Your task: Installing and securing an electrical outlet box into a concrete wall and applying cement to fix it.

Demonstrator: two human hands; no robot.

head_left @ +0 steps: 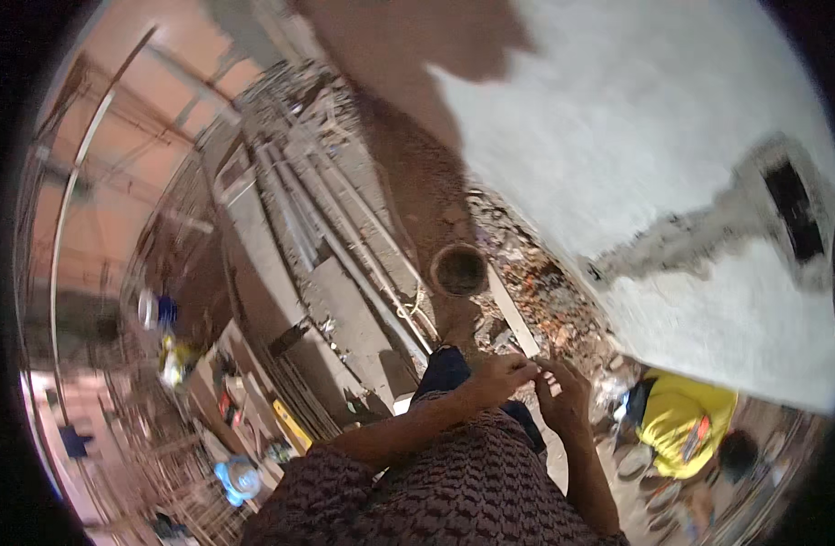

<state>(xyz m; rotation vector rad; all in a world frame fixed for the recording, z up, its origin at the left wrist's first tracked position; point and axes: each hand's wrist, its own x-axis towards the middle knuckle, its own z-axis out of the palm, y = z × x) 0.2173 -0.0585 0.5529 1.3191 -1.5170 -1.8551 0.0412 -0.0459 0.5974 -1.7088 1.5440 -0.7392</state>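
My left hand (501,379) and my right hand (565,397) meet in front of my body, fingertips close together. The fingers of both are closed in a pinch; whatever lies between them is too small to make out. Just beyond my hands, a pale flat strip (512,311) lies along the rubble. Past my left hand, a round basin-like container (458,247) with a dark inside stands on the ground.
Long pipes (354,241) and boards (263,246) lie to the left. Rubble (545,282) lines the foot of the white wall (636,109), which has a recessed box (793,211). A yellow bag or cloth (686,420) and footwear (636,462) are at the right.
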